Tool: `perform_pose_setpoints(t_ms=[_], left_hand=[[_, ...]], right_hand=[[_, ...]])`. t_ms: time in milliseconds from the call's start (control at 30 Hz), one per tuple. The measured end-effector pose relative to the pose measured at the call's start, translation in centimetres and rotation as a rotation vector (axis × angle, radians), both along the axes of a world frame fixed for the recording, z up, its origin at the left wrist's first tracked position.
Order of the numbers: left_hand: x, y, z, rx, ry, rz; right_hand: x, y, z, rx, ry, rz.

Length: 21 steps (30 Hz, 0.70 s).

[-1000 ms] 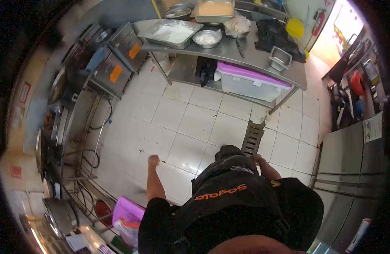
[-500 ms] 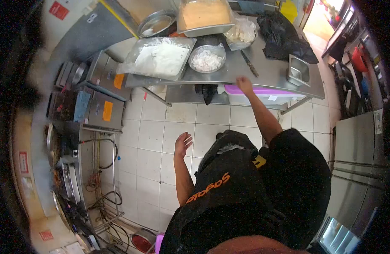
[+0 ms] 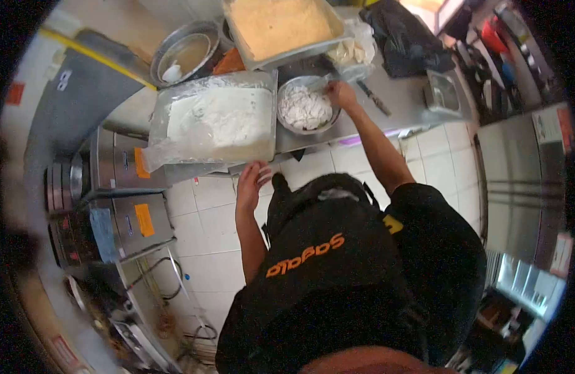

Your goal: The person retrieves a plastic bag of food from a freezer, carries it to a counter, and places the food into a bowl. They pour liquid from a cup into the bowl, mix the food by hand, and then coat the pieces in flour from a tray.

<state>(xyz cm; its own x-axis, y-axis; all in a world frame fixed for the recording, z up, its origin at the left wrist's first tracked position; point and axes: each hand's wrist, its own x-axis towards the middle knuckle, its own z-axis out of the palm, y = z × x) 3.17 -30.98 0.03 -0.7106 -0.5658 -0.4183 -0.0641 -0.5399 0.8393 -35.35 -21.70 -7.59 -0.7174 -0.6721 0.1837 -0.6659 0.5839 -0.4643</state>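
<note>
A round metal bowl (image 3: 305, 129) holds white, flour-coated pieces (image 3: 305, 107) and stands near the table's front edge. My right hand (image 3: 342, 95) is at its right rim, with the fingers closed on the edge; the fingertips are partly blurred. Left of the bowl lies a wide tray (image 3: 270, 118) lined with clear plastic, with white flour (image 3: 225, 118) spread in it. My left hand (image 3: 253, 181) hovers just in front of the tray's near right corner, fingers apart and holding nothing.
Behind the bowl sits a tray of orange-tan crumbs (image 3: 281, 28). A pan (image 3: 186, 53), a clear bag of pale pieces (image 3: 351, 53), a knife (image 3: 373, 98), a black bag (image 3: 406, 40) and a small steel container (image 3: 442, 93) share the steel table. Metal fryers (image 3: 135, 162) stand left.
I am closer to the table. My right hand has gone from the table's front edge near the knife to the bowl's rim. My left hand has risen toward the flour tray.
</note>
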Motion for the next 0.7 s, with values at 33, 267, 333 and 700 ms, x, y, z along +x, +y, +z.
perform_pose_setpoints(t_ms=[33,267,333,700], left_hand=[[-0.8,-2.0,0.4,-0.002,0.02,-0.054],[-6.8,-12.9,3.6,-0.092,0.034,-0.489],[-8.7,-14.2,4.2,-0.114,0.064,-0.542],[-19.1,-8.7,8.3,-0.594,0.182,-0.636]], right_hand=[[0.6,0.1,1.4,0.013,-0.014,-0.034],[5.0,0.6,10.3,-0.136,-0.187,-0.167],[4.6,0.4,10.8,-0.212,-0.268,-0.245],[8.0,-0.8,16.0,-0.451,-0.458,-0.229]])
